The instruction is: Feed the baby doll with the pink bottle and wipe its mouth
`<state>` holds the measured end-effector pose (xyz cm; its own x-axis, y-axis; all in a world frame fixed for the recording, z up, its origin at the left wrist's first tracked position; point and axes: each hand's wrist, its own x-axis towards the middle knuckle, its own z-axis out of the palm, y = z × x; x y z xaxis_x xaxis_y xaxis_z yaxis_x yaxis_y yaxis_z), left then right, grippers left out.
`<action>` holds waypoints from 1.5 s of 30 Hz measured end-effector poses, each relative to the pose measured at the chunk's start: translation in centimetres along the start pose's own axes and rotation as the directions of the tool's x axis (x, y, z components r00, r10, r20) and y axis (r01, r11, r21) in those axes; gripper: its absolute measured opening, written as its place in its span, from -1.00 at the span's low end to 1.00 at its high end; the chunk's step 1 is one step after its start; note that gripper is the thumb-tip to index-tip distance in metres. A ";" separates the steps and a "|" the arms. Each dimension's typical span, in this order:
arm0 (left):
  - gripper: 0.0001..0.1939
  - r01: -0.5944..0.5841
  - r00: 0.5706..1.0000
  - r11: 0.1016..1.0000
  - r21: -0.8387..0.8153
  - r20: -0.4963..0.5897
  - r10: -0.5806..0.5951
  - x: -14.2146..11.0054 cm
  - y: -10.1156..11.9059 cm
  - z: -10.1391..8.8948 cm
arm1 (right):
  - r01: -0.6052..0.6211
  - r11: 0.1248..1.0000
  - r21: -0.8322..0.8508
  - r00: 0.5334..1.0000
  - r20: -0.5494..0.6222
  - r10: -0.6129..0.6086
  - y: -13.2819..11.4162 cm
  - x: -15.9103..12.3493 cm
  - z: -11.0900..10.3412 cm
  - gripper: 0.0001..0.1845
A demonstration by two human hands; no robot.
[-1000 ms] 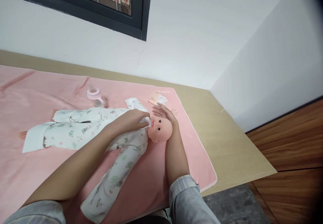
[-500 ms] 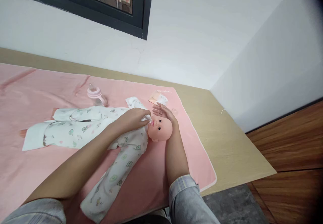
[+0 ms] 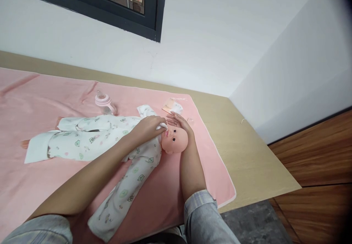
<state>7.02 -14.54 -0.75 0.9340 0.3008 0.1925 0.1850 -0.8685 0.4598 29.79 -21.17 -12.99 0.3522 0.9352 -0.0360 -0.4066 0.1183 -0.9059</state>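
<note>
A baby doll (image 3: 180, 141) in white patterned pyjamas (image 3: 103, 141) lies on its back, head to the right. My left hand (image 3: 150, 127) pinches a folded white wipe or tissue (image 3: 162, 126) against the doll's mouth and cheek. Along the far side of the head rests my right hand (image 3: 180, 122), its fingers stretched out and holding nothing; the head partly hides its palm. Just beyond those fingers lies a small orange-and-white packet (image 3: 172, 106). A small clear object (image 3: 190, 121), too small to name, is beside my right wrist.
A pink baby bottle (image 3: 104, 104) with a handle stands past the doll's body. Under everything is a pink mat (image 3: 214, 178) on a wooden tabletop (image 3: 247, 163). A white wall (image 3: 198, 46) with a dark-framed window (image 3: 154, 17) rises behind; wooden panels (image 3: 324, 152) stand right.
My left hand has shifted slightly right and up, carrying the white wipe along the doll's mouth. My right hand and the doll's head have stayed in place.
</note>
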 end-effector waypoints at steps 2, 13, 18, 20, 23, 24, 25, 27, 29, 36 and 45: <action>-0.82 0.008 1.000 1.000 0.000 0.005 -0.008 0.1 0.1 0.0 | 0.008 1.000 0.004 1.000 0.013 -0.008 0.2 0.2 -0.2 -0.55; -0.87 -0.033 0.997 0.994 -0.102 0.067 0.040 -0.9 0.6 -0.6 | 0.020 1.000 -0.002 0.999 0.042 -0.020 0.4 0.7 -0.8 -0.56; -0.85 -0.052 0.995 0.997 -0.064 0.078 0.057 -0.8 0.6 -0.1 | 0.007 1.000 -0.003 0.999 0.047 -0.006 0.7 1.2 -1.2 -0.56; -0.84 -0.045 0.996 0.997 -0.058 0.068 0.049 -0.8 0.7 -0.1 | 0.018 1.000 -0.004 0.999 0.049 -0.018 0.6 1.0 -1.0 -0.56; -0.83 -0.021 0.999 0.998 -0.055 0.048 0.024 -0.6 1.0 -0.2 | 0.013 1.000 -0.005 1.000 0.019 -0.013 0.3 0.4 -0.4 -0.55; -0.82 -0.015 0.999 0.998 -0.055 0.045 0.017 -0.6 1.1 -0.2 | 0.003 1.000 -0.008 1.000 0.004 -0.003 0.2 0.3 -0.3 -0.54; -0.82 -0.010 0.999 0.998 -0.055 0.041 0.012 -0.5 1.1 -0.1 | -0.005 1.000 -0.011 1.000 -0.009 0.005 0.1 0.1 -0.1 -0.53; -0.82 -0.004 1.000 0.999 -0.051 0.025 0.005 -0.4 1.1 0.0 | -0.016 1.000 -0.016 1.000 -0.019 0.016 -0.1 -0.1 0.2 -0.52; -0.82 0.005 1.000 0.999 -0.036 -0.001 -0.005 -0.3 1.1 0.2 | -0.017 1.000 -0.015 1.000 -0.018 0.017 -0.2 -0.2 0.3 -0.52; -0.81 0.021 0.999 1.000 -0.018 -0.024 -0.021 -0.3 0.8 0.0 | -0.011 1.000 0.009 1.000 -0.009 0.011 -0.2 -0.3 0.3 -0.54; -0.81 -0.027 0.977 1.000 0.000 0.210 0.027 -1.5 1.0 -2.2 | 0.008 1.000 -0.024 1.000 0.001 -0.008 -0.4 -0.6 0.5 -0.53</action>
<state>5.14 -14.96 1.34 0.9819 0.1883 0.0187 0.1594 -0.8762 0.4548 29.34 -21.60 -12.38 0.3545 0.9346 -0.0279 -0.3832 0.1179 -0.9161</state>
